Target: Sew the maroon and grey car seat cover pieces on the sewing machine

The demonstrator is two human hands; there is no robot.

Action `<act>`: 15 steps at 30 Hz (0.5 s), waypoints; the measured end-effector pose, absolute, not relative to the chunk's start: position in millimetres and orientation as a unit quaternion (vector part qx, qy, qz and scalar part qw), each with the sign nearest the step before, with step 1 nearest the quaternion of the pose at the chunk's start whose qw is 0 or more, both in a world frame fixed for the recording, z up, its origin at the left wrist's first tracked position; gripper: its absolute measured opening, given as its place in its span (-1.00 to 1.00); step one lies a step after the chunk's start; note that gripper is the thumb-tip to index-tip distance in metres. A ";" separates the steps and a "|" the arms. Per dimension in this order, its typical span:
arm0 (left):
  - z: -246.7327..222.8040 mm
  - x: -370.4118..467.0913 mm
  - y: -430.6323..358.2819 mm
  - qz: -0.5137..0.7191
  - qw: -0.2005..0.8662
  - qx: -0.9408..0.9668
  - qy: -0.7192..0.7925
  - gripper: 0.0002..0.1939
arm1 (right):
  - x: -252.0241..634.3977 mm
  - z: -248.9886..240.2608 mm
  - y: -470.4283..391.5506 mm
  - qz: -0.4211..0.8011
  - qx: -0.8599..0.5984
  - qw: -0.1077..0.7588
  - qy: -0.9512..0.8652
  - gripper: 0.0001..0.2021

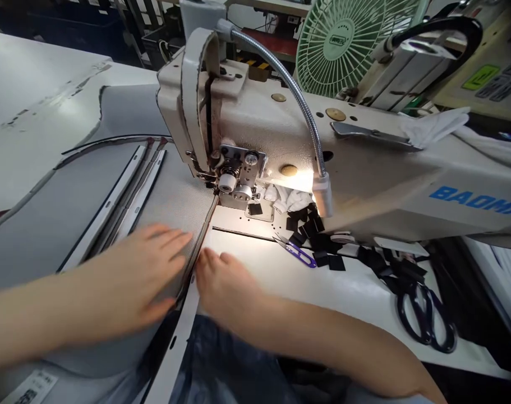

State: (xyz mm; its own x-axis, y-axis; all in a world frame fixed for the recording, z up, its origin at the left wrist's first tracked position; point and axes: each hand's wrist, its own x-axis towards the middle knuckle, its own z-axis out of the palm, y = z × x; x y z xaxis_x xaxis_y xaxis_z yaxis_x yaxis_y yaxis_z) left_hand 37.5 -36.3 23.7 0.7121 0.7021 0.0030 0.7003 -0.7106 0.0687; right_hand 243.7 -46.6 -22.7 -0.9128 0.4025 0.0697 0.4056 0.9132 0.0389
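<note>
Grey mesh fabric (175, 191) with dark seamed edges lies across the sewing table, its right edge running under the presser area of the sewing machine (255, 123). My left hand (141, 275) rests on the fabric with fingers stretched out, slightly blurred. My right hand (225, 280) is closed at the fabric's right edge, its fingertips pinching a white plastic strip (177, 342) that hangs down toward my lap. Two more white strips are attached to the fabric: the left strip (104, 207) and the right strip (141, 191).
Purple thread snips (297, 252), several black fabric squares (309, 224) and dark-handled scissors (426, 314) lie right of my right hand. A flexible lamp (322, 193) lights the machine bed. Behind stands a green fan (339, 45). A barcode label (34, 387) shows at bottom left.
</note>
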 end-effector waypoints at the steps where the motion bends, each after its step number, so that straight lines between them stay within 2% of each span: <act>1: 23.9 34.0 -56.0 0.009 0.037 0.925 0.378 -0.68 | 245.3 -17.9 -60.8 -0.020 -0.171 0.036 -0.984 -0.73; 3: 18.4 30.9 -86.6 0.042 0.043 0.911 0.409 -0.77 | 247.0 -10.1 -84.8 -0.014 -0.092 0.054 -0.994 -0.79; 6: 4.8 32.0 -106.8 0.094 0.072 0.890 0.441 -0.70 | 245.2 -7.3 -100.6 -0.022 -0.042 0.081 -0.996 -0.84; 15: -16.0 18.5 -91.6 0.103 0.110 0.901 0.407 -0.73 | 234.2 -21.9 -76.1 0.008 -0.109 0.134 -0.985 -0.83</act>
State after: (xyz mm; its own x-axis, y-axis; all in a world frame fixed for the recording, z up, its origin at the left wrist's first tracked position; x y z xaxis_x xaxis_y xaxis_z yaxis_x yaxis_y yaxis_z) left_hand 18.5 -91.6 -16.0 0.6475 0.7559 0.0963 0.7103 -0.6445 0.2831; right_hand 234.2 -76.1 -21.9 -0.9400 0.2170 0.2632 0.2128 0.9761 -0.0447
